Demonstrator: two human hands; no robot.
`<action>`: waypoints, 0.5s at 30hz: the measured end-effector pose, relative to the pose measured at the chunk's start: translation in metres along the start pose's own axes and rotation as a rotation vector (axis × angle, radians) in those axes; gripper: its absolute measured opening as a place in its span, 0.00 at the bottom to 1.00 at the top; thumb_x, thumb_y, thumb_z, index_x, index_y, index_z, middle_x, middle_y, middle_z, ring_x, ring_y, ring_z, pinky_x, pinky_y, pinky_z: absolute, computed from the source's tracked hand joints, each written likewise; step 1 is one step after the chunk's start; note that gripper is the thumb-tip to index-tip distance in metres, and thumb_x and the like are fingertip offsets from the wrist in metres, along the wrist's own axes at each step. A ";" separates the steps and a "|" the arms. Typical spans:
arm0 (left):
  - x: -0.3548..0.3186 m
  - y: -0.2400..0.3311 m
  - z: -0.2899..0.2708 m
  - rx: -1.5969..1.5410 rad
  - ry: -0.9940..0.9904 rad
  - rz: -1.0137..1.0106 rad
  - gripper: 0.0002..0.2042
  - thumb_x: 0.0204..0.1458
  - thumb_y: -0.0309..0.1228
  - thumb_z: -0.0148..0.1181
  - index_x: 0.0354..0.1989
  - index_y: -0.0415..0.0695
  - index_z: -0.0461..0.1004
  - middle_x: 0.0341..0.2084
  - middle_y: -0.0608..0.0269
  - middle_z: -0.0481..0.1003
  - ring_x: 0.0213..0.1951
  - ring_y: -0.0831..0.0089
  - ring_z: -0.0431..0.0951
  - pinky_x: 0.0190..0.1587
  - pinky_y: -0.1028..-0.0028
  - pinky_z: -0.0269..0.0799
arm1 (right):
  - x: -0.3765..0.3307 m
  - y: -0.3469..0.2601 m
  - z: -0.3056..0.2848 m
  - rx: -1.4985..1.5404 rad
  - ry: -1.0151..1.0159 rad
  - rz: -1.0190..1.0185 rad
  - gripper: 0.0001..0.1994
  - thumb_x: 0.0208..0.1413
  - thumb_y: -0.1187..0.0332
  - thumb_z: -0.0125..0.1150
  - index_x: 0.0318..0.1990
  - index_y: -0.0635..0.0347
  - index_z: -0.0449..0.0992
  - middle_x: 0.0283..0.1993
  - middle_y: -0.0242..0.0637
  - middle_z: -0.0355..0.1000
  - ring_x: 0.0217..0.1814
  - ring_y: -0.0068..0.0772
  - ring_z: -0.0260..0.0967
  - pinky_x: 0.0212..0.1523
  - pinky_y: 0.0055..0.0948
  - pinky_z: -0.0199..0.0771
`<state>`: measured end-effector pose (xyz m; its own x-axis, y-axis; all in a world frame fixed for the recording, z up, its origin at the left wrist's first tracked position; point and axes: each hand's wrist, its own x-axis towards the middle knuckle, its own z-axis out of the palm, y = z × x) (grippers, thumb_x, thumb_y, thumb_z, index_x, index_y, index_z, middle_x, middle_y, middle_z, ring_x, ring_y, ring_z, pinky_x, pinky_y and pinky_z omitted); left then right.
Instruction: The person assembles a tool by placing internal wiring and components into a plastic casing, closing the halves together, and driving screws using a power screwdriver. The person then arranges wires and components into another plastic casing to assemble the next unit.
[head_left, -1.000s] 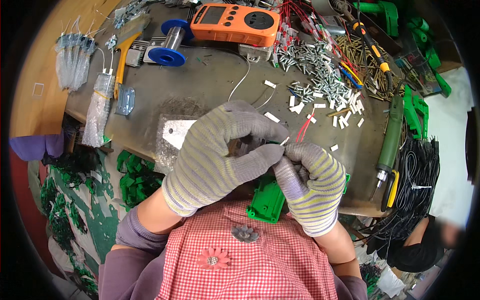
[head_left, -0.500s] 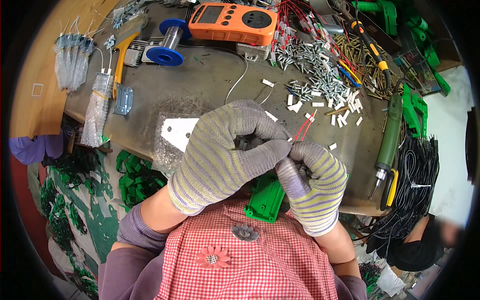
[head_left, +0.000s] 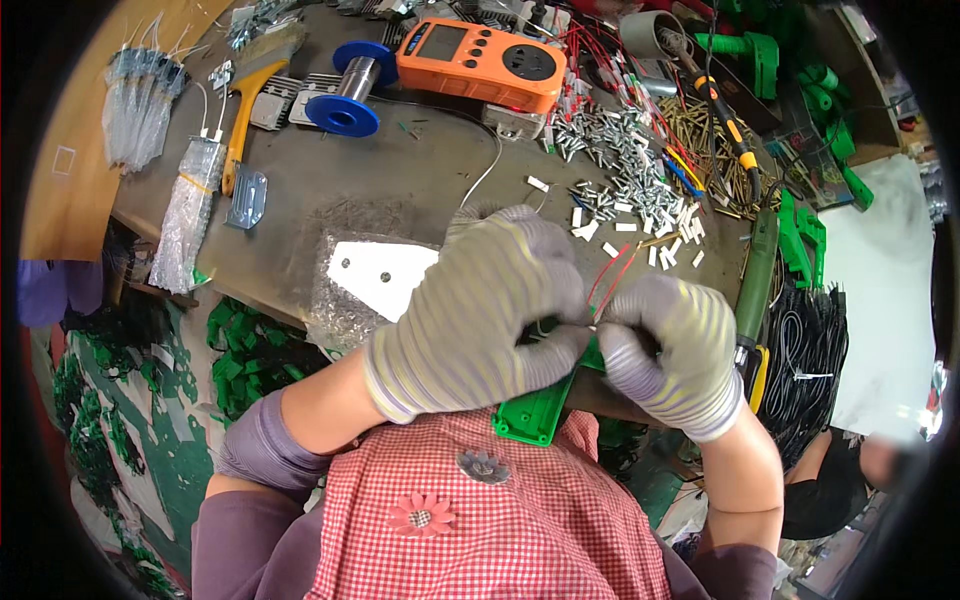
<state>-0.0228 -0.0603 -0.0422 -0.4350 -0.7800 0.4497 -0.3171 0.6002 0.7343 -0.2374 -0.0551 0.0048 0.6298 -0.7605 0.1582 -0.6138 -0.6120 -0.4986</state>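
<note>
Both my hands wear grey-and-yellow striped knit gloves. My left hand (head_left: 490, 310) is closed, thumb and fingertips pinched, above a green plastic housing (head_left: 530, 415) that lies open side up near my apron. What the left fingertips grip is hidden. Beside it my right hand (head_left: 685, 350) pinches at the lower end of two thin red wires (head_left: 612, 272), which stick up between the hands. The two sets of fingertips nearly meet. Part of the green housing shows under them.
A white plate (head_left: 385, 277) rests on bubble wrap by my left hand. Farther back are a solder spool (head_left: 358, 78), an orange meter (head_left: 480, 62), a brush (head_left: 243, 110) and piled screws (head_left: 625, 160). At right lie a soldering iron (head_left: 728, 120), a green electric screwdriver (head_left: 757, 280) and black cables (head_left: 805, 350).
My right hand has moved to the right and its forearm swings outward. The left hand has shifted slightly right, fingertips lower. More of the red wires' length shows, and the view has shifted a little.
</note>
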 end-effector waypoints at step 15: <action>-0.010 0.000 0.009 0.078 0.159 0.090 0.11 0.30 0.34 0.74 0.24 0.53 0.78 0.24 0.69 0.68 0.31 0.63 0.72 0.43 0.59 0.63 | -0.003 -0.008 -0.007 -0.233 -0.011 -0.129 0.12 0.41 0.65 0.68 0.33 0.58 0.76 0.23 0.39 0.67 0.22 0.48 0.67 0.24 0.42 0.66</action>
<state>-0.0258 -0.0514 -0.0510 -0.3284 -0.7368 0.5910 -0.3496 0.6761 0.6486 -0.2375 -0.0499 0.0140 0.7144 -0.6712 0.1977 -0.6201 -0.7383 -0.2654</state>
